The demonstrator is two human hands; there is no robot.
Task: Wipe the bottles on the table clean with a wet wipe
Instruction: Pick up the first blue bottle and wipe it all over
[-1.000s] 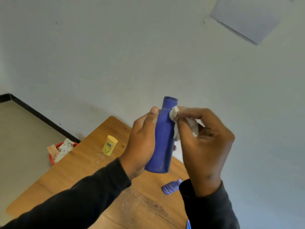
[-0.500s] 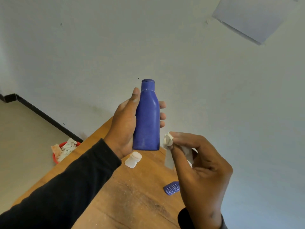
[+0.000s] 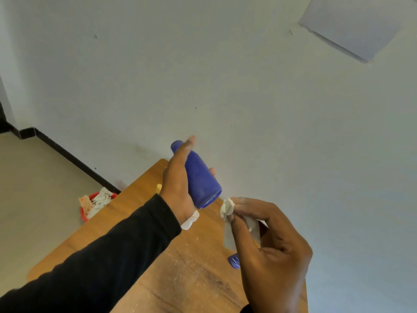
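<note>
Left hand (image 3: 178, 184) grips the blue bottle (image 3: 200, 179), base tilted toward five o'clock; right hand (image 3: 268, 245) pinches the wet wipe (image 3: 227, 208) just beside it.

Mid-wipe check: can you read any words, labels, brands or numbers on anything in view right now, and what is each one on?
No readable text anywhere.
Blue plastic bottle gripped by the left hand: no label faces the camera.
Small blue ribbed bottle on the wooden table: pale markings, too small to read.
Yellow container: mostly hidden, nothing legible.
White wet wipe pinched by the right hand: blank.
</note>
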